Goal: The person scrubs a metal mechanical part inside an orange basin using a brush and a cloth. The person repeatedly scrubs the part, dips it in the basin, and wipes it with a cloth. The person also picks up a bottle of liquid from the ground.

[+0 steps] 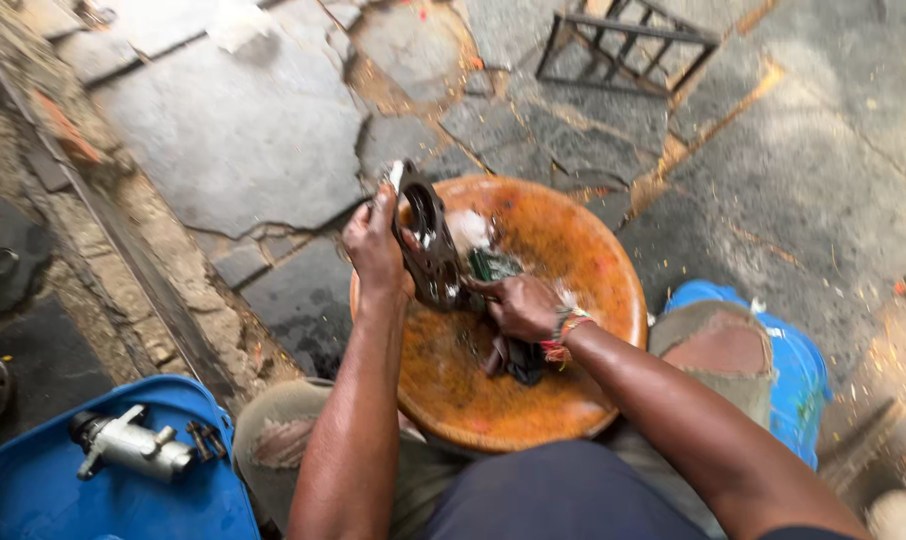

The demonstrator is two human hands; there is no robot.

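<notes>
My left hand (374,245) grips a dark, greasy metal part (428,245) with a round opening, holding it upright over a round orange metal basin (563,250). My right hand (521,305) presses against the lower side of that part and clutches a dark rag (518,358) that hangs down into the basin. A pale cloth or foam lump (468,228) lies in the basin behind the part. A beaded band sits on my right wrist.
A blue plastic container (33,480) at lower left holds a pale metal cylinder part (128,445) and small bolts. Another blue container (798,360) stands at right. A dark metal frame (623,45) lies on the cracked stone floor beyond.
</notes>
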